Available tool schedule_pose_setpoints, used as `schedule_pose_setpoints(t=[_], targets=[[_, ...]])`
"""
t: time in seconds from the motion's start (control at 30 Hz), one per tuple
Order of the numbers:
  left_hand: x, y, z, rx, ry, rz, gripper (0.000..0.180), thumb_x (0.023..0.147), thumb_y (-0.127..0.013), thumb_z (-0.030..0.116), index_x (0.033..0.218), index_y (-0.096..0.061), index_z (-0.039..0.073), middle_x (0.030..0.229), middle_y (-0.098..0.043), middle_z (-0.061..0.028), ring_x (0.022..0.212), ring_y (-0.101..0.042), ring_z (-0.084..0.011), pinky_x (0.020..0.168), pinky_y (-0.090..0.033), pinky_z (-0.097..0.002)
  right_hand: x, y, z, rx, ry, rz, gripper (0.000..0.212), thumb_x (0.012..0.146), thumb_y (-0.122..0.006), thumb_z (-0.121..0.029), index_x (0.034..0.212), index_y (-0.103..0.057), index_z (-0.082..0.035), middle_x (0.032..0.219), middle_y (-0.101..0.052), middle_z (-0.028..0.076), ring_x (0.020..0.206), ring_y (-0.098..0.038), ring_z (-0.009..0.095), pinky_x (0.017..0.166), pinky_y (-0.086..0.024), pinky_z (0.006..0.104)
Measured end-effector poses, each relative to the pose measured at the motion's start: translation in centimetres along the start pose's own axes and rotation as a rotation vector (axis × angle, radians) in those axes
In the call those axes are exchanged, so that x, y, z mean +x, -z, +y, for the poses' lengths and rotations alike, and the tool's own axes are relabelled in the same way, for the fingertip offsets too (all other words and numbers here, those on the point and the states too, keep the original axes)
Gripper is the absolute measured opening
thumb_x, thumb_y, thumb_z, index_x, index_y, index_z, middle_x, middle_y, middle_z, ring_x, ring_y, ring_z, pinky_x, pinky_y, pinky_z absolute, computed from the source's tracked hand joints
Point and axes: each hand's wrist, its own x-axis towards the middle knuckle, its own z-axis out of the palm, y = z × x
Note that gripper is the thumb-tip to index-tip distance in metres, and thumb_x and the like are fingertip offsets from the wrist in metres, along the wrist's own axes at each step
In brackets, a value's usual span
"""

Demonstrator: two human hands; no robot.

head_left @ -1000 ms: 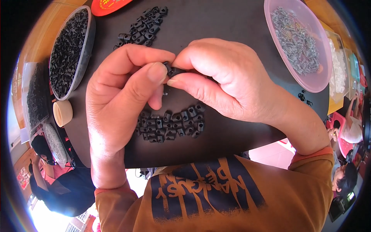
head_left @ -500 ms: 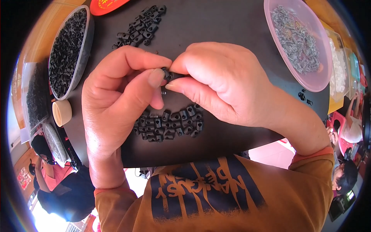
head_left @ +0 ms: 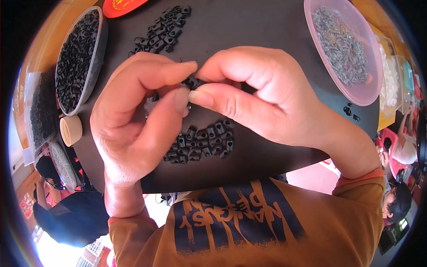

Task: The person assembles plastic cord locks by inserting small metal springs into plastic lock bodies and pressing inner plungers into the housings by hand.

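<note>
Above the middle of the table, my left hand [head_left: 135,115] and my right hand [head_left: 267,98] meet fingertip to fingertip. Both pinch a small black plastic cord lock [head_left: 192,82], largely covered by the thumbs and index fingers. Behind the left fingers, another dark piece and a bit of metal spring partly show; how they are held is hidden. Just below the hands lies a block of black cord-lock pieces [head_left: 204,142] with round holes, set close together in rows. A looser group of similar black pieces [head_left: 162,29] lies beyond the left hand.
An oval tub [head_left: 101,42] of black pieces stands at the left, beside a beige ring [head_left: 71,130]. At the right is a pink bowl [head_left: 376,84] of metal springs, with a few black bits [head_left: 349,111] near it. A red plate [head_left: 122,6] sits at the far edge. Other people sit at both sides.
My left hand has turned and shifted slightly left, its index finger straighter. The right thumb has come forward over the cord lock, against the left thumb. A dark piece now shows behind the left fingers.
</note>
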Motion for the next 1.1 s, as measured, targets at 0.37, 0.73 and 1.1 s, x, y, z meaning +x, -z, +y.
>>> schedule_pose_setpoints(t=[0.37, 0.73, 1.1], targets=[[0.2, -0.3, -0.1, 0.378, -0.327, 0.006, 0.042, 0.062, -0.066, -0.006, 0.103, -0.058, -0.006, 0.094, -0.054, -0.0126, 0.079, -0.051, -0.0156, 0.073, -0.040, -0.0231, -0.2, 0.0, -0.8, 0.694, -0.397, -0.084, 0.015, 0.089, -0.058, -0.012, 0.092, -0.061, 0.003, 0.076, -0.059, 0.001, 0.069, -0.050, 0.004, 0.059, -0.040, 0.0179], [-0.4, -1.0, -1.0, 0.304, -0.268, 0.059, 0.035, 0.070, -0.066, -0.009, 0.103, -0.057, -0.005, 0.097, -0.054, -0.0118, 0.083, -0.051, -0.0133, 0.067, -0.041, -0.0201, -0.1, 0.1, -0.7, 0.663, -0.366, -0.014, 0.018, 0.088, -0.059, -0.017, 0.089, -0.065, 0.000, 0.071, -0.058, -0.001, 0.061, -0.045, 0.003, 0.053, -0.036, 0.0178], [-0.2, -1.9, -0.9, 0.443, -0.362, 0.175, 0.038, 0.069, -0.066, -0.010, 0.106, -0.056, -0.005, 0.098, -0.054, -0.0121, 0.083, -0.052, -0.0146, 0.068, -0.043, -0.0205, 0.1, -0.5, -1.1, 0.810, -0.443, 0.043, 0.021, 0.087, -0.060, -0.023, 0.090, -0.068, -0.004, 0.077, -0.063, 0.001, 0.062, -0.043, 0.004, 0.056, -0.036, 0.0192]])
